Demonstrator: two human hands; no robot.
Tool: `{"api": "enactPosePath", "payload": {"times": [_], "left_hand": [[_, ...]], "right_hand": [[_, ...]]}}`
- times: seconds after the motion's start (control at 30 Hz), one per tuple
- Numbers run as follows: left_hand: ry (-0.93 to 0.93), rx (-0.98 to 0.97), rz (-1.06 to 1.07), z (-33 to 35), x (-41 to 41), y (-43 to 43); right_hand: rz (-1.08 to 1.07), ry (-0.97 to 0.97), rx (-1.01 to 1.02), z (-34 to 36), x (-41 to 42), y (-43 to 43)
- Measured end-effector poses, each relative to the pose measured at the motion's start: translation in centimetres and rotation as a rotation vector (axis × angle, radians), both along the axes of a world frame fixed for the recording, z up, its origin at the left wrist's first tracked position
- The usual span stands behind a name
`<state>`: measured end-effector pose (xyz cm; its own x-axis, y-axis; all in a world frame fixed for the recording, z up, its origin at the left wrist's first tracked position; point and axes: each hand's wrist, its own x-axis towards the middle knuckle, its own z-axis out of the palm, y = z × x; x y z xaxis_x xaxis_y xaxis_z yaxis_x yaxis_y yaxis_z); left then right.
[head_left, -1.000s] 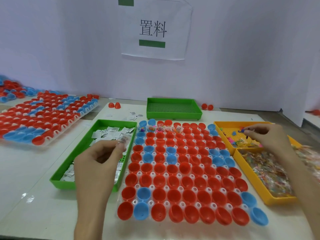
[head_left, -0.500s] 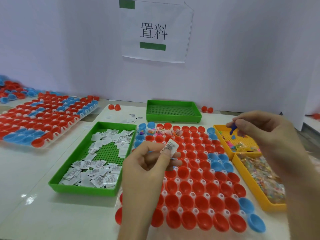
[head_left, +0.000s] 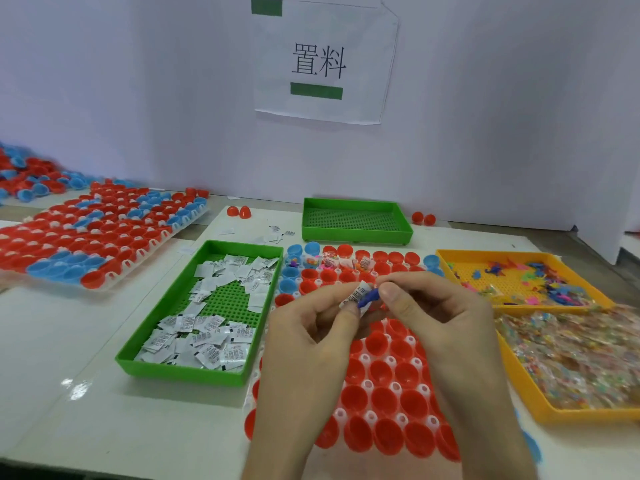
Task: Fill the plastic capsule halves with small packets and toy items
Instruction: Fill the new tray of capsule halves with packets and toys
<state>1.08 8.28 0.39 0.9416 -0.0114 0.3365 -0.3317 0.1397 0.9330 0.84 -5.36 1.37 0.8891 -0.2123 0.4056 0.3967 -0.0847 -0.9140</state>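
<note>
L hand (head_left: 311, 337), R hand (head_left: 440, 323) together above capsule tray (head_left: 367, 385); L fingers (head_left: 332, 296) tight on packet (head_left: 354, 295), R's on blue toy (head_left: 370, 296)

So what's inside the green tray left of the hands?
Small white printed packets fill the green tray, thickest at the near end; bare holed floor shows mid-tray. Anything under them is hidden.

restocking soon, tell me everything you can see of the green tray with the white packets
The green tray is shallow, rectangular plastic with low walls and a perforated floor. It lies flat on the white table, just left of the capsule rack, long side running away from the camera. Small white printed packets lie loose in it, thickest at the near end, bare floor showing in the middle.
</note>
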Motion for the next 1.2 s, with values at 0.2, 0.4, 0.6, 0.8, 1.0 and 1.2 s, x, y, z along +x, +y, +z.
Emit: {"api": "enactPosePath", "payload": {"times": [0.2, 0.4, 0.6, 0.8, 1.0, 1.2], "left_hand": [[-0.025, 0.097, -0.093, 0.5, 0.0, 0.3], [-0.086, 0.242, -0.167, 0.8, -0.3, 0.0], [-0.058, 0.216, -0.138, 0.2, -0.5, -0.1], [-0.035, 0.162, -0.125, 0.0, -0.2, -0.9], [-0.018, 0.024, -0.108, 0.2, -0.6, -0.6], [-0.047, 0.069, -0.19, -0.1, -0.9, -1.1]], "right_hand": [[0.007, 0.039, -0.061, 0.3, -0.3, -0.5], [0.072, 0.026, -0.072, 0.8, -0.7, -1.1], [0.039, 0.035, -0.07, 0.6, -1.2, -1.0], [-0.053, -0.028, -0.046, 1.0, -0.7, -2.1], [-0.026, -0.083, -0.02, 1.8, -1.8, -2.8], [-0.048, -0.133, -0.085, 1.8, -2.9, -2.8]]}}
